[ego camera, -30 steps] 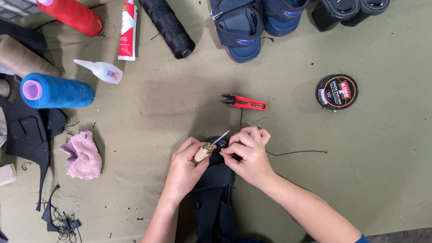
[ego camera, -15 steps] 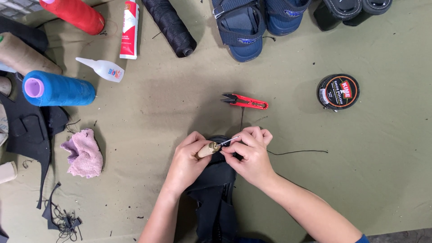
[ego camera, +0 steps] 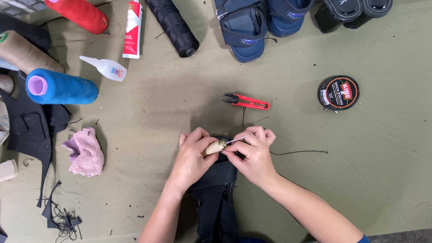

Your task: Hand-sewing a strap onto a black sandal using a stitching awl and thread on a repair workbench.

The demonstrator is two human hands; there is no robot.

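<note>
item: black shoe (ego camera: pixel 216 198), on worktop (ego camera: pixel 180 103) under both hands. step: stitching; best kept braced, awl steady, thread taut. left hand (ego camera: pixel 191 157): closed around wooden-handled awl (ego camera: pixel 215 146). right hand (ego camera: pixel 254 155): fingers pinched narrow at needle, black thread (ego camera: pixel 297 153) trailing right. red snips (ego camera: pixel 247 102) nearby.

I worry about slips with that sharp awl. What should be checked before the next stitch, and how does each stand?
1. Left hand grips the awl by its wooden handle: ok.
2. Right hand fingers clear of the needle tip: cannot tell.
3. Black sandal held steady under both hands: ok.
4. Black thread free of snags: ok.
5. Red snips lie apart from the hands: ok.
</note>
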